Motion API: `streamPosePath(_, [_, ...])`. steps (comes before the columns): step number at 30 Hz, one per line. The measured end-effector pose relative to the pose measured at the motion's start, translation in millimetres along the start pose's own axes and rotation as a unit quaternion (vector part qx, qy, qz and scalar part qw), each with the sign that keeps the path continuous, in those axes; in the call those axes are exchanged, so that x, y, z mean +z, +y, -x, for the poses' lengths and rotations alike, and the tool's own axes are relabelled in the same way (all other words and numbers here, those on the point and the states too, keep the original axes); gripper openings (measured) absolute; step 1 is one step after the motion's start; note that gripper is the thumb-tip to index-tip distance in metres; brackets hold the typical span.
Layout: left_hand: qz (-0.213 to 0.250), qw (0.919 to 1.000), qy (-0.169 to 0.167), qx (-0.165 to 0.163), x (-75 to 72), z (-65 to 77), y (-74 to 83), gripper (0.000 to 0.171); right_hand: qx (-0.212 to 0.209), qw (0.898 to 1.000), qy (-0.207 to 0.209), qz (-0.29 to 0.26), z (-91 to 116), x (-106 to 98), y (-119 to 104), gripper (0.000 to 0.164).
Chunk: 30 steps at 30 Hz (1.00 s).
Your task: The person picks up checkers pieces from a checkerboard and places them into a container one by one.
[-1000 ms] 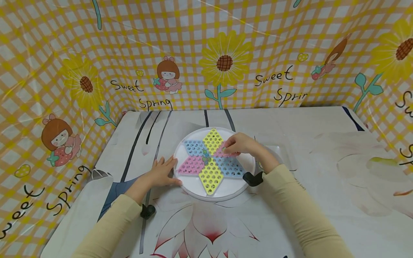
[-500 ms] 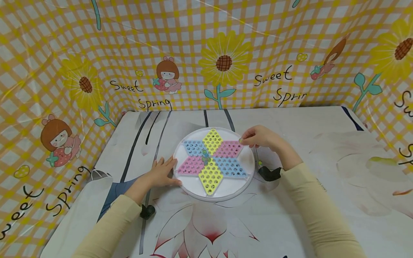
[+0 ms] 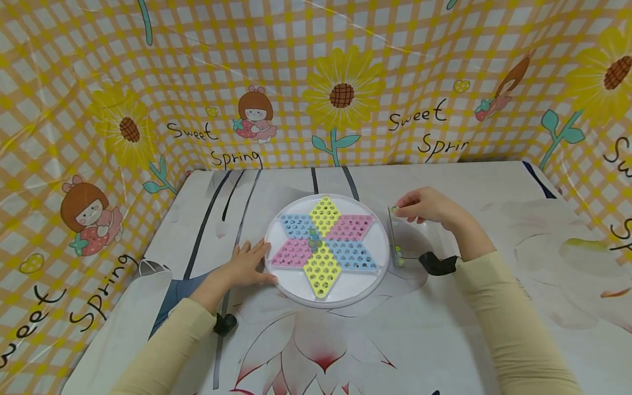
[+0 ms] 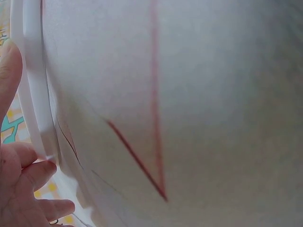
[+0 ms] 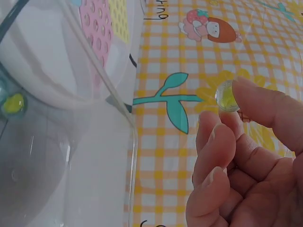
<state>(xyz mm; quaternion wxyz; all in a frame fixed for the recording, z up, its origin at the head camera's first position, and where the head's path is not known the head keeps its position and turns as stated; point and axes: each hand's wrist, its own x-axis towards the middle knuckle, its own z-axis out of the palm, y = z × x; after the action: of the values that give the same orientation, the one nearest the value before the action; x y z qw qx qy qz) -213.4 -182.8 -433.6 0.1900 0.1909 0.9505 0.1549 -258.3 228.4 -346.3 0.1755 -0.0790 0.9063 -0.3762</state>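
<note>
Now the right hand (image 3: 428, 208) pinches one clear, yellow-cored glass marble (image 5: 227, 96) between thumb and fingertip, by the eleven o'clock corner of a clear plastic box (image 5: 102, 175). The left hand (image 3: 248, 266), fingers apart, touches the nine o'clock rim of a round white plastic board (image 3: 290, 278). Beneath spreads a flower-printed white tabletop (image 3: 424, 334); at twelve hangs yellow-checked cloth (image 3: 291, 44). I count six star points (image 3: 322, 272): two yellow, two pink, two blue.

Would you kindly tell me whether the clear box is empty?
Not empty: the right wrist view shows marbles inside the box.
</note>
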Motion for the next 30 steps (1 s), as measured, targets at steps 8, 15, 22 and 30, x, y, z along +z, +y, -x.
streamPosePath(8, [-0.004, 1.0000, -0.001, -0.002, -0.5, 1.0, 1.3, 0.092, 0.010, 1.000, 0.000, 0.001, 6, -12, 14, 0.043])
streamPosePath(15, [-0.003, 1.0000, -0.001, -0.002, -0.2, 1.1, 1.2, 0.092, 0.021, 1.000, 0.003, 0.001, 13, -18, 25, 0.045])
streamPosePath(22, [-0.006, 1.0000, -0.002, -0.003, -0.5, 1.0, 1.5, 0.092, 0.038, 0.999, 0.005, 0.000, 17, -22, 35, 0.048])
streamPosePath(30, [-0.005, 1.0000, -0.002, -0.001, -0.8, 1.0, 1.8, 0.092, 0.068, 0.998, -0.001, 0.006, 21, -29, 47, 0.056])
